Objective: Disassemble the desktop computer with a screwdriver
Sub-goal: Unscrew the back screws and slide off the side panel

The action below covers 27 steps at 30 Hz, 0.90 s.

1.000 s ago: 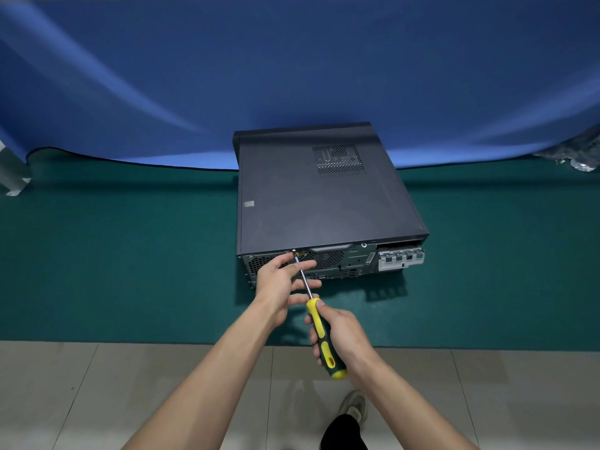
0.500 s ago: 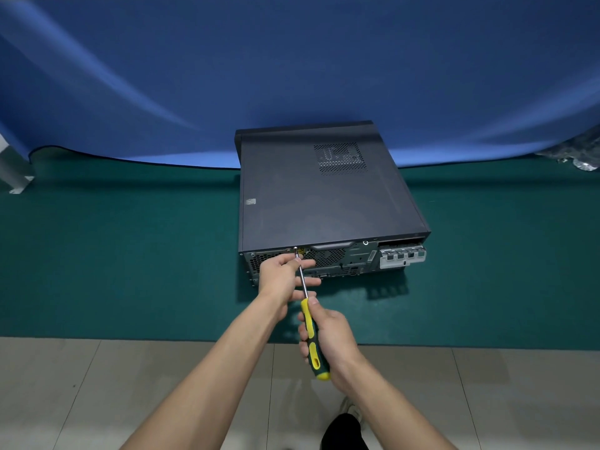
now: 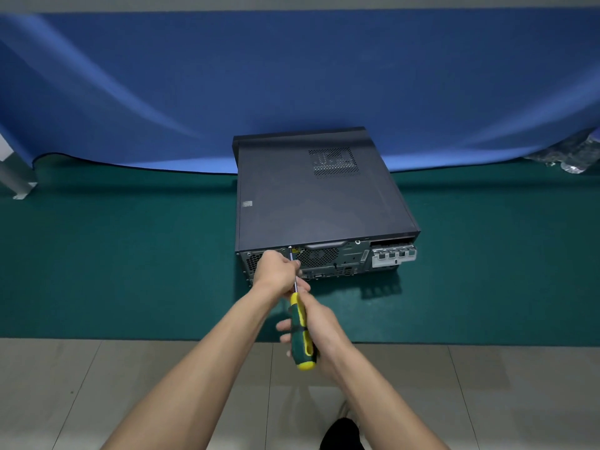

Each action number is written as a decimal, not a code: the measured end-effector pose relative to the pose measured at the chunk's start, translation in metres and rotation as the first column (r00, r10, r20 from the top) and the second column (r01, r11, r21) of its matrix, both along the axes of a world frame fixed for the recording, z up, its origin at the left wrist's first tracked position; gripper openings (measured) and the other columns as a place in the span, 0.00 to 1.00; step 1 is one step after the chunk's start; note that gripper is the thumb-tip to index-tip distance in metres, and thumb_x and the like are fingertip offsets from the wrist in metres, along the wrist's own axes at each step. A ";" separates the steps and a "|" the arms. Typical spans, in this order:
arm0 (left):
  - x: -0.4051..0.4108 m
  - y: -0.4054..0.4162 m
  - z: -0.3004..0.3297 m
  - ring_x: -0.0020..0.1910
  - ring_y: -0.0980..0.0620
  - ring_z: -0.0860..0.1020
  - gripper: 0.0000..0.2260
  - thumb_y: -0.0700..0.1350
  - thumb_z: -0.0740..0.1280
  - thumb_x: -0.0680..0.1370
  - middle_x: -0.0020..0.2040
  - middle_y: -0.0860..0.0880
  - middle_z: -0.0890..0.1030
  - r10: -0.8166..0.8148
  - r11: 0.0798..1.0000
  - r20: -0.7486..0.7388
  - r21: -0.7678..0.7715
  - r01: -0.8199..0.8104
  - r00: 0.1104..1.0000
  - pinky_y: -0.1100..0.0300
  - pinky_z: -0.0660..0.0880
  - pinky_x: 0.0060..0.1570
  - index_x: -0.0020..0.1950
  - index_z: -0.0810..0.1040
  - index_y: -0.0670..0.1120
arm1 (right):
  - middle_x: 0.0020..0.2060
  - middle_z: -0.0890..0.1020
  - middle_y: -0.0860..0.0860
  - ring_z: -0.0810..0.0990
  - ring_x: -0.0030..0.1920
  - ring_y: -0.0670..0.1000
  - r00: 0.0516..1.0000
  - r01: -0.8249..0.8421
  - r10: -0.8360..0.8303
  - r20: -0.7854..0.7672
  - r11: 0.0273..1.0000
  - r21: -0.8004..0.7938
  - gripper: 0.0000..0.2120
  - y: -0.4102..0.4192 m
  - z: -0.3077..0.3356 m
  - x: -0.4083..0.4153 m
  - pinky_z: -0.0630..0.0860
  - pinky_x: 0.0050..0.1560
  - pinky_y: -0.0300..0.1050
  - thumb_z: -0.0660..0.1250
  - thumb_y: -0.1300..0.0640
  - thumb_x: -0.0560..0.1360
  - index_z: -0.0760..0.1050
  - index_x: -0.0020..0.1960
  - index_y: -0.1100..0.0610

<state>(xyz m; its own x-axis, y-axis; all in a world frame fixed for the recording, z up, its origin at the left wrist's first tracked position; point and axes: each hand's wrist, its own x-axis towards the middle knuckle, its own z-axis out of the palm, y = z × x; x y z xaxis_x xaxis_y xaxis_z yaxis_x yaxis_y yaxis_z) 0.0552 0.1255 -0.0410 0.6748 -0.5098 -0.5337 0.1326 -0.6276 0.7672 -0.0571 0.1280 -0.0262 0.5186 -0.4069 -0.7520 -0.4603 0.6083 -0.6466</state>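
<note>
Since half a second ago the right hand (image 3: 319, 329) has rolled round the screwdriver (image 3: 300, 332) handle, gripping it. The left hand (image 3: 276, 267) pinches the shaft, tip at the computer's (image 3: 318, 203) rear edge, on the green mat (image 3: 130, 261).

screwdriver (image 3: 302, 329) tip perhaps seated, left hand (image 3: 276, 269) hiding rear ports

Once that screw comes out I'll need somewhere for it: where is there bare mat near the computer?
Bare green mat lies left of the computer, out to the white post. Bare mat also lies right of it, up to the crumpled plastic. In front it is crowded: left hand, right hand and screwdriver.
</note>
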 end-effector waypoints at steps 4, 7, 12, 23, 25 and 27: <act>-0.006 0.005 0.003 0.23 0.49 0.79 0.11 0.40 0.55 0.82 0.29 0.40 0.81 0.033 0.980 -0.251 -0.183 -0.081 0.967 0.59 0.76 0.26 0.45 0.73 0.37 | 0.28 0.81 0.55 0.79 0.24 0.52 0.995 0.046 -0.054 0.084 0.994 0.098 0.13 -0.007 0.002 -0.008 0.73 0.25 0.39 0.61 0.54 0.80 0.74 0.43 0.62; -0.009 0.009 -0.002 0.23 0.51 0.77 0.07 0.42 0.64 0.79 0.30 0.44 0.83 0.035 0.993 -0.006 -0.110 -0.036 0.999 0.58 0.76 0.31 0.43 0.75 0.41 | 0.24 0.75 0.53 0.73 0.21 0.49 0.993 0.115 -0.114 0.013 0.985 -0.129 0.11 -0.004 -0.003 -0.004 0.70 0.27 0.40 0.68 0.60 0.74 0.69 0.37 0.59; -0.010 0.004 -0.001 0.20 0.49 0.77 0.09 0.39 0.63 0.79 0.26 0.43 0.80 0.148 0.977 -0.135 -0.132 -0.166 0.980 0.61 0.74 0.24 0.39 0.73 0.38 | 0.29 0.77 0.54 0.75 0.26 0.51 0.996 0.074 -0.077 0.044 0.996 0.055 0.12 0.004 -0.003 -0.008 0.71 0.26 0.39 0.67 0.50 0.76 0.71 0.43 0.59; -0.004 0.007 0.006 0.19 0.49 0.75 0.08 0.38 0.64 0.78 0.25 0.42 0.79 0.081 0.991 -0.125 -0.100 -0.094 0.989 0.62 0.73 0.24 0.40 0.74 0.37 | 0.28 0.79 0.53 0.76 0.24 0.51 0.997 0.057 -0.058 0.055 0.998 0.025 0.14 0.007 0.003 -0.004 0.71 0.26 0.39 0.66 0.49 0.76 0.71 0.41 0.59; -0.006 0.006 0.005 0.19 0.47 0.76 0.07 0.36 0.59 0.80 0.24 0.40 0.79 0.127 0.976 -0.209 -0.148 -0.160 0.970 0.62 0.73 0.21 0.44 0.72 0.35 | 0.30 0.81 0.55 0.78 0.27 0.53 0.996 0.046 -0.060 0.073 0.983 0.175 0.16 0.004 0.007 -0.004 0.72 0.27 0.40 0.60 0.47 0.79 0.74 0.45 0.61; -0.008 0.008 0.003 0.20 0.47 0.77 0.08 0.38 0.58 0.80 0.26 0.41 0.80 0.120 0.971 -0.216 -0.177 -0.160 0.969 0.63 0.73 0.21 0.45 0.73 0.36 | 0.31 0.81 0.57 0.79 0.27 0.54 0.991 0.085 -0.104 0.090 0.977 0.196 0.15 0.003 0.007 -0.004 0.73 0.28 0.41 0.59 0.52 0.80 0.74 0.46 0.63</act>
